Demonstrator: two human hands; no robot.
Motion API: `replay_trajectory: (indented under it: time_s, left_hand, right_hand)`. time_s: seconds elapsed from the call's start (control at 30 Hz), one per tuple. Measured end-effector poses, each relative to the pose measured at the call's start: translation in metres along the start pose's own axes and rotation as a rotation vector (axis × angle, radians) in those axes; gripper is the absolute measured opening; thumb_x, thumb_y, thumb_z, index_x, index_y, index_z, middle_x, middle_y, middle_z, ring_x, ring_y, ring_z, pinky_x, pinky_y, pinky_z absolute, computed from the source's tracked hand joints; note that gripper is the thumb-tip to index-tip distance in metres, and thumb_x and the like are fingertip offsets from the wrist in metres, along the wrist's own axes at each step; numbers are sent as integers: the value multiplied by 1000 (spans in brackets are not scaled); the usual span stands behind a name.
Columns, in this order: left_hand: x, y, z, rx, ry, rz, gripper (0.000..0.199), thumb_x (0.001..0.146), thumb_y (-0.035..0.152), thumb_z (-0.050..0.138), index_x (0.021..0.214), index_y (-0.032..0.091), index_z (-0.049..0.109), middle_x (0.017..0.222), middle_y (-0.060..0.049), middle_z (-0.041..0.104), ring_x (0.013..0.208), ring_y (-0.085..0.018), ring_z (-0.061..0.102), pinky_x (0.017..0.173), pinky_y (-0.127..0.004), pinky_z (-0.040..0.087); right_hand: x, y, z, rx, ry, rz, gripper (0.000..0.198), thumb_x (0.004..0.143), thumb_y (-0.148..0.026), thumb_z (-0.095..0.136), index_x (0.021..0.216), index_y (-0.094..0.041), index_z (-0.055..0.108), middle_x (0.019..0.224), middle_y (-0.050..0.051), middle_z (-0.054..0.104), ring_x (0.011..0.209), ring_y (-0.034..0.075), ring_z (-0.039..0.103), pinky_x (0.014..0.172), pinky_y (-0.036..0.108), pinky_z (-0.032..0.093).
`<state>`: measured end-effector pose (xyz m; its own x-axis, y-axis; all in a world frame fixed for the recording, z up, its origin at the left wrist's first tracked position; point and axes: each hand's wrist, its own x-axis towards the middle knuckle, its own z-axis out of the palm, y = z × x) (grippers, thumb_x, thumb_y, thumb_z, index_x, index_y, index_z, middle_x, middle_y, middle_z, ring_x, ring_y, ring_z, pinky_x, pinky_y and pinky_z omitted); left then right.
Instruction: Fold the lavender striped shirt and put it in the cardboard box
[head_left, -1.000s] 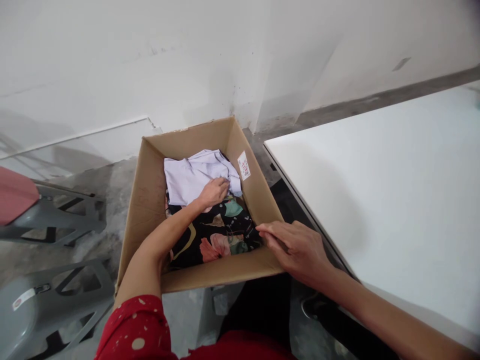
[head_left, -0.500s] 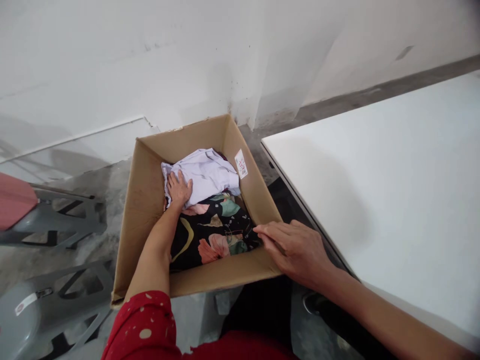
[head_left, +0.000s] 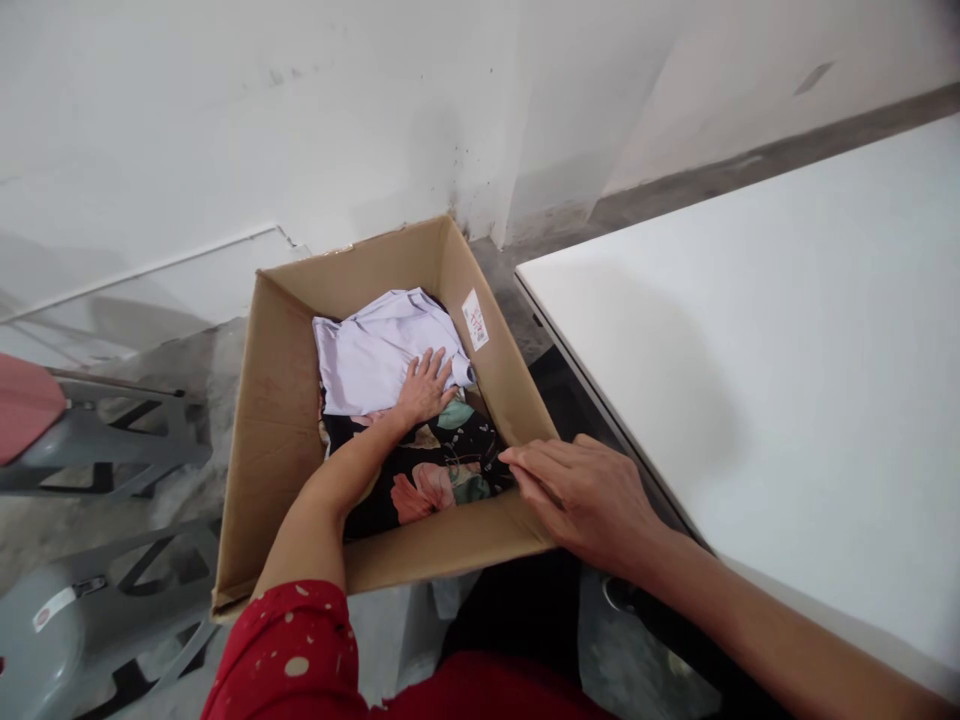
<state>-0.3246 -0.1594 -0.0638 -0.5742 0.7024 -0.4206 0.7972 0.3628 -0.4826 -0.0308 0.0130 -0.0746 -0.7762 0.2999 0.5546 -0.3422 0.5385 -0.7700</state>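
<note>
A cardboard box (head_left: 274, 420) stands before me with folded clothes inside. Toward its far side lies a pale lavender-white garment (head_left: 367, 350), partly over a black floral garment (head_left: 431, 485) with pink, green and yellow shapes. My left hand (head_left: 426, 385) lies flat on the pale garment near its right edge, fingers spread. At the box's near right corner, my right hand (head_left: 585, 495) has its thumb and fingers pinched together. Something small and dark seems to be at its fingertips, but I cannot make out what it is.
A white table (head_left: 810, 350) adjoins the box on the right. Grey plastic stools (head_left: 127, 610) stand at left, one with a pink seat (head_left: 26, 405). Behind the box rises a white wall (head_left: 247, 120). A label (head_left: 475, 320) is stuck inside the box's right wall.
My left hand has slid right across the pale garment, from its left edge to its right side. My right hand keeps its pinch at the box corner.
</note>
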Motion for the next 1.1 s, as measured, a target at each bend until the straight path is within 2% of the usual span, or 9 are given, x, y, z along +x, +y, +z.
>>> replay_trajectory:
  time_s: [0.13,0.23,0.33,0.53,0.63,0.77,0.83,1.0,1.1]
  left_hand:
    - [-4,-6,-4,-25,-3,-14,65,103,47,42,160,15,41,172,-17,30,161,-37,24,128,-56,22]
    - [-5,-4,-17,-99,98,-56,70,104,44,40,164,10,30,171,-21,30,160,-33,25,128,-51,24]
    - [-4,9,-19,-153,182,-3,75,104,46,40,164,5,25,171,-24,27,161,-32,23,128,-48,24]
    - [-1,39,12,-66,29,36,82,101,51,51,161,-2,29,171,-31,21,161,-42,19,129,-55,22]
    - [0,39,16,-77,50,44,77,101,48,53,158,0,35,170,-30,23,160,-42,22,127,-56,27]
    - [2,21,-2,-198,160,71,60,106,39,41,154,3,42,164,-26,40,155,-31,37,125,-45,35]
    - [7,6,-16,-211,208,5,56,106,36,39,153,4,45,161,-24,45,153,-28,40,125,-42,35]
    - [36,-39,-46,-141,309,-279,61,104,33,41,157,4,39,166,-27,34,157,-36,30,126,-55,28]
    - [55,-61,-57,-134,271,-430,67,103,38,44,162,8,33,171,-25,25,161,-37,21,126,-60,25]
  right_hand:
    - [1,0,0,5,11,-6,22,100,-14,52,99,-18,73,88,-1,76,74,13,67,66,33,32]
    - [1,1,0,9,13,-19,22,99,-14,52,99,-18,74,89,-1,76,73,13,66,67,33,31]
    - [1,1,0,1,5,-28,22,98,-15,53,97,-18,74,90,-1,76,74,14,66,68,33,31]
    - [0,1,1,12,5,-16,22,100,-15,52,100,-18,74,87,-1,75,76,14,66,68,33,30]
    - [0,1,1,16,7,-17,23,100,-15,51,101,-18,73,87,-2,75,74,14,65,68,32,30]
    - [1,2,2,31,19,-20,22,99,-14,51,101,-18,73,88,-2,75,74,14,65,69,32,30]
    - [1,1,2,39,19,-24,21,99,-14,52,100,-19,72,88,-2,75,74,14,65,69,32,29]
    - [1,1,2,54,23,-23,21,99,-14,51,99,-19,71,87,-1,74,73,14,63,69,32,28]
    - [4,2,3,65,14,-11,20,97,-13,52,95,-19,71,85,0,73,72,15,61,69,33,27]
